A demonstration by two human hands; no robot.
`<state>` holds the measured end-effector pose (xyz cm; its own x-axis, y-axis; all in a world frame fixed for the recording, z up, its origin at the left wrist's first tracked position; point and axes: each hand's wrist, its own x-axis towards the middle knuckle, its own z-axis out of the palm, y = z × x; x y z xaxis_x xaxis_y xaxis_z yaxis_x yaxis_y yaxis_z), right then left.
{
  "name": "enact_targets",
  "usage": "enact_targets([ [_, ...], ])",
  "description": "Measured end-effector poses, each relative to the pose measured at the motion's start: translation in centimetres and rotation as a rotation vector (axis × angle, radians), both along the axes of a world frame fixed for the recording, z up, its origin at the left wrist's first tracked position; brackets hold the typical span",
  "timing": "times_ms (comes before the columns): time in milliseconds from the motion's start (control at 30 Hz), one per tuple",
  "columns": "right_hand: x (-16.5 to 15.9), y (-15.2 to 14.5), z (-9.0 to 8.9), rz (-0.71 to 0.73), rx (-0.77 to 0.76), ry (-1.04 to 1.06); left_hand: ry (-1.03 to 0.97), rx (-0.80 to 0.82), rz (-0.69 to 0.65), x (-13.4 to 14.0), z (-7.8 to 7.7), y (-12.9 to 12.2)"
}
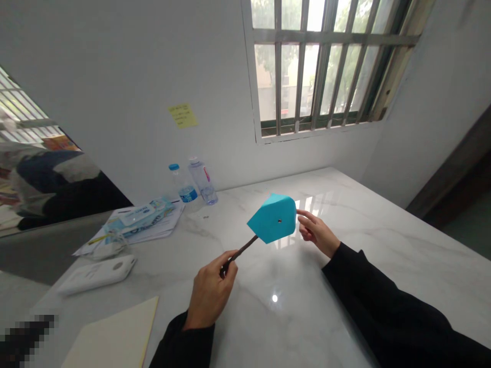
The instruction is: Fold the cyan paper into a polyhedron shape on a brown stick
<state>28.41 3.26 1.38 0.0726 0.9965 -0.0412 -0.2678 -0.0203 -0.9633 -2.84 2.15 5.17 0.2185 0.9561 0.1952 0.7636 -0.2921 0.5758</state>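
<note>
My left hand (pixel 215 287) is closed around a thin dark stick (pixel 246 246), held at a slant above the table. At the stick's upper end is a bright blue folded paper piece (pixel 270 217), which looks like a paper pinwheel, with a small round pin or hole near its middle. My right hand (pixel 316 231) is at the paper's right edge. Its index finger stretches out to that edge, seemingly touching it, while the other fingers curl loosely with nothing seen in them. The back of the paper and the stick's attachment are hidden.
Left on the marble-patterned table (pixel 268 337) lie a cream paper pad (pixel 115 335), a white device (pixel 97 275), papers (pixel 164 230) and a blue-white packet (pixel 140 220). Two plastic bottles (pixel 183 184) stand by the wall. A barred window (pixel 314 71) is above; a yellow note (pixel 183 115) sticks there.
</note>
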Motion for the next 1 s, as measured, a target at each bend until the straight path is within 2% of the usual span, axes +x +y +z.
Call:
enact_targets([
  [100, 0.3, 0.1, 0.3, -0.075, 0.032, 0.038, 0.029, -0.032, -0.041, -0.3, 0.2, 0.2],
  [200, 0.5, 0.5, -0.1, -0.120, 0.076, -0.010, 0.014, -0.049, -0.043, -0.6, 0.2, 0.3],
  [367, -0.4, 0.3, -0.7, -0.106, 0.104, -0.071, -0.158, -0.081, -0.016, -0.3, 0.1, 0.2],
  [467, -2.1, -0.7, -0.8, 0.039, 0.086, -0.158, -0.317, -0.162, -0.003, 0.4, -0.2, 0.0],
  [567, -3.7, -1.7, -0.9, 0.274, 0.080, -0.393, -0.455, -0.243, -0.020, 1.2, -0.7, -0.5],
  [633, -3.8, -1.8, -0.9, 0.304, 0.075, -0.490, -0.481, -0.267, -0.043, 1.5, -1.0, -0.8],
  [733, -2.1, -1.1, -0.7, 0.150, 0.081, -0.468, -0.386, -0.211, -0.035, 1.5, -1.0, -1.0],
  [833, 0.8, 0.0, -0.1, -0.188, 0.155, -0.401, -0.225, -0.064, 0.007, 1.1, -0.7, -1.1],
  [900, 2.4, 0.4, 0.4, -0.344, 0.246, -0.452, -0.159, 0.021, 0.008, 0.9, -0.4, -1.0],
  [933, 2.8, 0.4, 0.6, -0.375, 0.291, -0.495, -0.133, 0.050, -0.006, 0.8, -0.3, -1.0],
  [1000, 3.1, 0.2, 0.8, -0.342, 0.384, -0.573, -0.075, 0.095, -0.046, 0.6, -0.1, -1.0],
])
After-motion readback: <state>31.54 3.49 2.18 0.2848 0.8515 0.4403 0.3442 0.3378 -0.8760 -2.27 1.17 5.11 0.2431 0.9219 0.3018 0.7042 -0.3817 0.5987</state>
